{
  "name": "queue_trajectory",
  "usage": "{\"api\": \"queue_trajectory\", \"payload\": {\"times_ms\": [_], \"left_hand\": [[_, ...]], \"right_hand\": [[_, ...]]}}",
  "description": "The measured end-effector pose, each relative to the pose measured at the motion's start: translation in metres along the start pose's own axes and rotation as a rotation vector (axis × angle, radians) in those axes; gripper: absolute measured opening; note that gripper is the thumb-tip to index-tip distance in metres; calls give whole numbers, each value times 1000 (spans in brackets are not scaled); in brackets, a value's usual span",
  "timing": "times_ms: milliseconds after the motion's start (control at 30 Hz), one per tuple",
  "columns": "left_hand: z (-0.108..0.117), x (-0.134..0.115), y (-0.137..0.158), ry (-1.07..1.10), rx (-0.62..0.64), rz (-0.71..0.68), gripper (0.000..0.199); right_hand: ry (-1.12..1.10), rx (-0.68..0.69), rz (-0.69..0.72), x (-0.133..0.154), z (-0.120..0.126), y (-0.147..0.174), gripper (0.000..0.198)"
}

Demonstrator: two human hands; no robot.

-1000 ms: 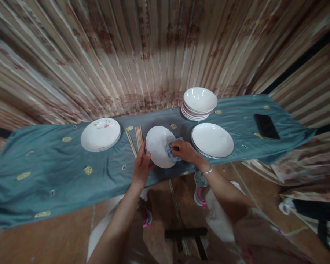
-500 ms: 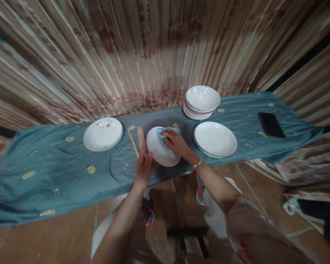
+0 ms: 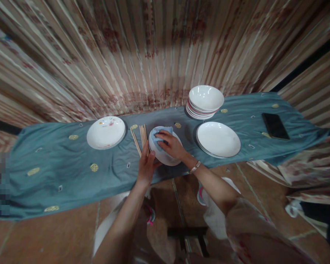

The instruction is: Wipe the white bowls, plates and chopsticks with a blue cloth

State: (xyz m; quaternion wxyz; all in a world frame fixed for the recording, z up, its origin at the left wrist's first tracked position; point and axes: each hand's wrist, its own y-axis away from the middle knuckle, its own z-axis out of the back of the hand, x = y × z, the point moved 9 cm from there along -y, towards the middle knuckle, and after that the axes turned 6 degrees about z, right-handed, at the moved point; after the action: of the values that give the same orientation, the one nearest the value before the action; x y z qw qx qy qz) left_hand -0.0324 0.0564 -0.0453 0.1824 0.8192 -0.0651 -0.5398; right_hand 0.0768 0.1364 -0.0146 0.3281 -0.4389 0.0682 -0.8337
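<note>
A white plate point(image 3: 169, 157) with a thin dark rim is held tilted over the table near its front edge. My left hand point(image 3: 147, 163) grips its left side, thumb on the upper face and the other fingers partly hidden underneath. Pressed on the plate's upper part is a light blue cloth point(image 3: 161, 134), bunched under the fingers of my right hand point(image 3: 172, 145). Just left of the plate several wooden chopsticks point(image 3: 143, 135) lie on the tablecloth, their near ends hidden behind my left hand.
A teal tablecloth point(image 3: 74, 172) covers the long narrow table. White plates point(image 3: 218, 139) are stacked on the right, below a stack of bowls point(image 3: 206, 98). Flower-patterned plates point(image 3: 106, 134) lie at left, a black phone point(image 3: 275, 125) at far right. A pleated curtain point(image 3: 154, 55) hangs behind.
My right hand has slid the cloth leftward across the plate, towards its upper left rim. My left hand keeps its grip. The whole view has shifted slightly.
</note>
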Motion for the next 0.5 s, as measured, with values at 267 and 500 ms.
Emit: {"api": "queue_trajectory", "payload": {"times_ms": [267, 500], "left_hand": [[-2, -3, 0, -12, 10, -29, 72], [1, -2, -3, -31, -8, -26, 76]], "right_hand": [[-257, -47, 65, 24, -9, 19, 33], [-526, 49, -25, 29, -9, 31, 22]]}}
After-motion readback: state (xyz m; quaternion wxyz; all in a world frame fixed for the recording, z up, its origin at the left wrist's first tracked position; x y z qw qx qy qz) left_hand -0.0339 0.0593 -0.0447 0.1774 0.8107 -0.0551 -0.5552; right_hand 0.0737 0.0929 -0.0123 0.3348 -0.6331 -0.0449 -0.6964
